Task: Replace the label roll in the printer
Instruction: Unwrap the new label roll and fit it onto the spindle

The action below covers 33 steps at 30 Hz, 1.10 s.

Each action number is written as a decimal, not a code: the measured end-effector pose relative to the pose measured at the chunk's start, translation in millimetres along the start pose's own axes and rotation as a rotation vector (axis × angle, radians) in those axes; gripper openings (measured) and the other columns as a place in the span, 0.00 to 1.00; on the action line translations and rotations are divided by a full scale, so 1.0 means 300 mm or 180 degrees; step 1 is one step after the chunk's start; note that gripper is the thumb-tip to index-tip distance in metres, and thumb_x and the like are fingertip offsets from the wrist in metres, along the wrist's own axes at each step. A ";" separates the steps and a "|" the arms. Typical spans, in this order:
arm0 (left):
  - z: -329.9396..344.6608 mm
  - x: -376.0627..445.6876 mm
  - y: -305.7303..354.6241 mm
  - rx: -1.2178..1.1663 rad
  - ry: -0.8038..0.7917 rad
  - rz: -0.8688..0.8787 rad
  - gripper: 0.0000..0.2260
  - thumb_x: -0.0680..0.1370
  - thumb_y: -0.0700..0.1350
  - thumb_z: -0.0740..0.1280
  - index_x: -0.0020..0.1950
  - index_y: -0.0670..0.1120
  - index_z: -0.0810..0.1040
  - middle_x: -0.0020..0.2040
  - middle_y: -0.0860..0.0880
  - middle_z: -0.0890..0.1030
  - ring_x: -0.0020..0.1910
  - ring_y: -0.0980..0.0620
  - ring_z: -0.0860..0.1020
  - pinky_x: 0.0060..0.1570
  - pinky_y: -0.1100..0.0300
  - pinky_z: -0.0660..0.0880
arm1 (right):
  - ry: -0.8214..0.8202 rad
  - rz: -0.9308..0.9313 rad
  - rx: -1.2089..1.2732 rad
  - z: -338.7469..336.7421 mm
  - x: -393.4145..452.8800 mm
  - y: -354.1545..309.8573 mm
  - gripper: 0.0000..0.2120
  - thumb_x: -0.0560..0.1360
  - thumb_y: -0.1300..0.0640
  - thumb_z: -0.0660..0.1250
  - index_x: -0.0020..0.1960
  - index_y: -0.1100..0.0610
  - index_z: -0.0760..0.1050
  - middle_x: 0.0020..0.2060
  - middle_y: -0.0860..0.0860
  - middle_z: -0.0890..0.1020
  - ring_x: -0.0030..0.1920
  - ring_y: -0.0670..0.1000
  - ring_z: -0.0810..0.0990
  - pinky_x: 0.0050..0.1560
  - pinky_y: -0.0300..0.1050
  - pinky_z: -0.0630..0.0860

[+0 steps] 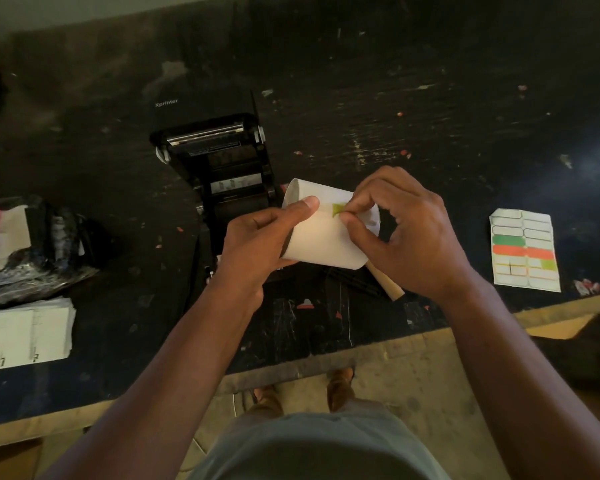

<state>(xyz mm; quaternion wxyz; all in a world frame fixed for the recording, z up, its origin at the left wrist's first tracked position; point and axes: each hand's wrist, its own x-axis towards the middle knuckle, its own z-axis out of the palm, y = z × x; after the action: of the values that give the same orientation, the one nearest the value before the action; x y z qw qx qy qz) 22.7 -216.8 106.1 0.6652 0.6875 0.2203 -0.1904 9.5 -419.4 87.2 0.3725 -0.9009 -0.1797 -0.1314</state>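
A black label printer (219, 157) stands on the dark worktable with its lid swung open and its roll bay showing. Just right of it, above the table, my left hand (257, 244) grips a white label roll (323, 237) around its left end. My right hand (406, 233) pinches a small green sticker (338, 209) on the roll's outer wrap between thumb and forefinger. A brown cardboard core (387, 282) lies on the table under my right hand, partly hidden.
A sheet of coloured stickers (523, 249) lies at the right. At the left sit a crumpled black plastic bag (45, 251) and a stack of white labels (25, 334). The table's front edge (361, 355) runs below my forearms.
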 end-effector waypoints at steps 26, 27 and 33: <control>0.084 -0.021 -0.036 -0.0673 0.0057 0.0413 0.06 0.77 0.49 0.74 0.43 0.49 0.86 0.43 0.54 0.89 0.44 0.59 0.87 0.42 0.62 0.84 | 0.1429 0.0959 0.0879 0.133 -0.042 -0.049 0.05 0.77 0.55 0.67 0.49 0.57 0.78 0.60 0.53 0.77 0.63 0.55 0.75 0.60 0.47 0.74; 0.086 -0.023 -0.037 -0.0723 0.0051 0.0387 0.06 0.76 0.50 0.74 0.44 0.49 0.86 0.45 0.52 0.89 0.45 0.57 0.87 0.42 0.61 0.84 | 0.1467 0.0980 0.0923 0.137 -0.042 -0.052 0.04 0.77 0.56 0.67 0.49 0.56 0.77 0.61 0.52 0.76 0.63 0.55 0.75 0.61 0.48 0.75; 0.094 -0.031 -0.044 -0.0817 0.0062 0.0284 0.06 0.77 0.50 0.74 0.44 0.48 0.86 0.47 0.49 0.89 0.47 0.55 0.88 0.46 0.56 0.86 | 0.1591 0.1063 0.1134 0.147 -0.044 -0.060 0.03 0.77 0.57 0.66 0.48 0.56 0.76 0.60 0.52 0.76 0.63 0.56 0.77 0.60 0.53 0.77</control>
<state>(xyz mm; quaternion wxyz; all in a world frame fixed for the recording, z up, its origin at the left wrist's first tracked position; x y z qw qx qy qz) 8.4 -245.1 99.1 0.7533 0.6077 0.2185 -0.1242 -5.6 -378.8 63.3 0.5727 -0.7787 0.0469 -0.2518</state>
